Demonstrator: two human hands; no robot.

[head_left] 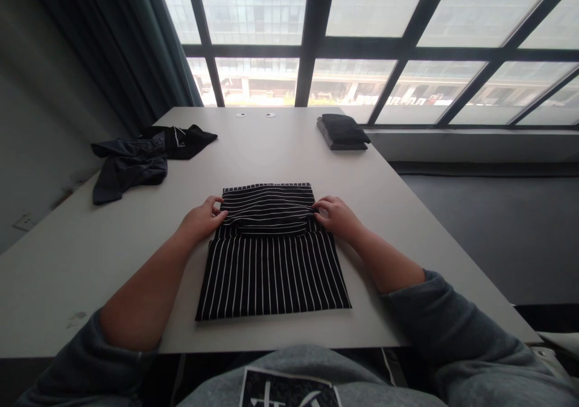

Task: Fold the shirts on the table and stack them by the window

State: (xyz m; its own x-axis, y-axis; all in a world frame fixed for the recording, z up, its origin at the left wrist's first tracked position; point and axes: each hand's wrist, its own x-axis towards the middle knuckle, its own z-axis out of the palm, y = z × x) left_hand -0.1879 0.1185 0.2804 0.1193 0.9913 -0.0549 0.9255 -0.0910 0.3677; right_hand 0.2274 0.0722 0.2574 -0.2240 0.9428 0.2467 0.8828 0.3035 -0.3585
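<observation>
Near the middle of the front edge of the tabletop (253,154), just in from it: a black striped cloth (274,279), near panel flat with stripes running front to back, far part in layers with stripes running side to side. At its far left side, the left hand (203,216), fingers narrow and holding the edge. At the far right side, the right hand (338,217), fingers pinched on a small gather of cloth. Between the two, a loose, rumpled band, sagging toward the flat panel.

Likeliest trouble, judging from this slack: a crease trapped under the top layer, caused by pressing down before pulling the band taut from both sides. Also possible: a skewed layer, from tugging harder at the bunched right side than at the left. Or an edge slipping out of the fingers, given so light a pinch on soft fabric. With a pull toward the front edge, perhaps a drag of the whole cloth, for lack of anything weighing down the flat panel.

Less at risk: the folded stack (344,131) by the far right corner and the crumpled dark garments (131,164) at the left edge, both well apart from the hands.
</observation>
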